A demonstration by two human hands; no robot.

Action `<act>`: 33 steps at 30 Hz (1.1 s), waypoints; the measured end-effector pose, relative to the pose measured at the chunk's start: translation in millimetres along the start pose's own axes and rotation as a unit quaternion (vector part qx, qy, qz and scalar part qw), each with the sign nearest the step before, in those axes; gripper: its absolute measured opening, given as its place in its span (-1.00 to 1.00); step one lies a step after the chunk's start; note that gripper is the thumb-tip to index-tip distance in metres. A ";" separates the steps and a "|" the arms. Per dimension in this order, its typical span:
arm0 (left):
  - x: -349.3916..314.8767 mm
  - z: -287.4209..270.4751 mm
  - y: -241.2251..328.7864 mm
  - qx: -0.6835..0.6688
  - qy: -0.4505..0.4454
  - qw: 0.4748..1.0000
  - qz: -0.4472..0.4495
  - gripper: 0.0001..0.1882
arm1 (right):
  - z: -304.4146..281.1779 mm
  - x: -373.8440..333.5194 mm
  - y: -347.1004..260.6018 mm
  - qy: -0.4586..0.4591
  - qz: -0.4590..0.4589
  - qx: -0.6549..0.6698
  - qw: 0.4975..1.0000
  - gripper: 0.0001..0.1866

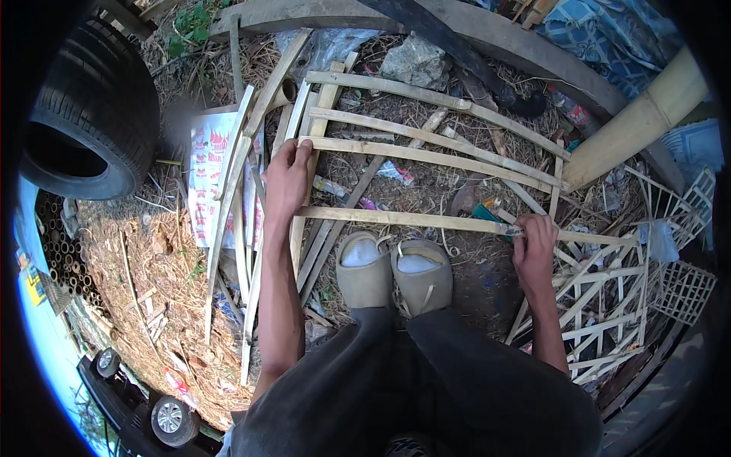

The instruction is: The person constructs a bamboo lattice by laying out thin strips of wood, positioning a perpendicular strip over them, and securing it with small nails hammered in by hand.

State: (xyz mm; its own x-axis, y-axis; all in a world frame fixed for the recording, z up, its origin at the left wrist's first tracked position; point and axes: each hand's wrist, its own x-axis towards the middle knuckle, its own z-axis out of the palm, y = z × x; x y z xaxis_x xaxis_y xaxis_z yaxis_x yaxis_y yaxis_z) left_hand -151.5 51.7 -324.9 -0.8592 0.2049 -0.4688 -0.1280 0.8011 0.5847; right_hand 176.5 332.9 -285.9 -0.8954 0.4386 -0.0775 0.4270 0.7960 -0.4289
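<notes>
Bamboo strips (411, 219) sit pinched in both hands (288, 179) (535, 247), near a red-printed white sheet (204, 175).

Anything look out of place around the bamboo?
Yes, litter: a colourful wrapper and a green scrap show between the bamboo slats, odd against the brown ground. Any fine damage is too small to tell.

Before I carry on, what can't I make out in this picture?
All in the head view:
- What the right hand pinches at the nearest bamboo strip: covered by its fingers, too small to tell.
- Part of the side strip: hidden by the left hand.
- The tyre's left side: lost in the dark lens rim.
- The vehicle: cut off by that rim.
</notes>
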 end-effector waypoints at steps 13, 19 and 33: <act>4.7 -2.3 -15.2 -0.013 -0.021 0.999 0.035 -0.52 | -1.6 121.8 -73.5 0.032 -0.144 -0.034 0.989 -0.69; -5.3 31.2 7.6 0.079 0.108 0.991 0.024 -0.54 | 74.6 166.9 -123.9 0.075 -0.207 -0.032 0.975 -0.67; -18.7 68.8 8.6 0.064 0.238 0.967 0.070 -0.24 | 7.4 208.8 -139.0 0.157 -0.231 0.017 0.960 -0.70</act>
State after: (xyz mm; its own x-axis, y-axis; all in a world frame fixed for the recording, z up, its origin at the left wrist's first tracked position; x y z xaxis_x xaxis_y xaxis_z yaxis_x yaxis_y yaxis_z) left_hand -102.5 93.4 -356.7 -0.9982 0.0586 -0.0145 0.0425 0.8536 0.5192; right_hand -70.8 310.7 -249.1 -0.9037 0.1497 0.4012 -0.0160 0.9244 -0.3810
